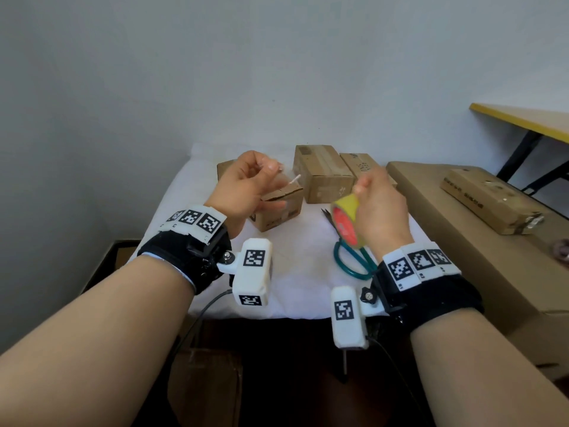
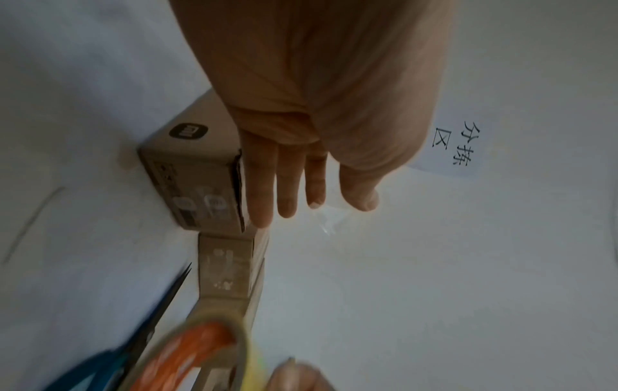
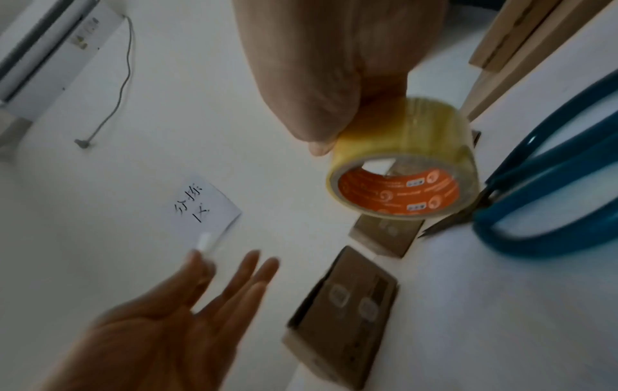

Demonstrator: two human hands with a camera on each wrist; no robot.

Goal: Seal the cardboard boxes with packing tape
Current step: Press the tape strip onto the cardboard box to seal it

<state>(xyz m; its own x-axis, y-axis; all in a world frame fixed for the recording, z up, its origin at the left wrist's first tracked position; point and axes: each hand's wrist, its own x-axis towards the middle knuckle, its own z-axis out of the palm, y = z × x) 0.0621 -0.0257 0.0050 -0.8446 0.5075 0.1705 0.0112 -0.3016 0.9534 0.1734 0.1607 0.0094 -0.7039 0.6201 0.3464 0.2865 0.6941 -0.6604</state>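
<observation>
A: R hand is wrapped round the tape roll, thumb on the rim, roll in the air just right of the small box. L hand pinches the free tape end between thumb and forefinger, other fingers straight, right above that box.

B: Tape pulled out yet?

A: Only a short clear bit, as far as I can tell; blurry. Box flaps look slightly lifted, not flat.

B: Then I'd say: keep the strip taut btw both hands so it doesn't fold on itself, press flaps down w/ the spare L fingers, lay the end over the far edge of the small box first, then run the roll along the seam.

A: Scissors lie on the bench, right of the small box, under the roll. Handy for the cut.

B: Other boxes?

A: Two more boxes behind and right of the small box, touching each other. A big carton further right, flat box on top.
</observation>
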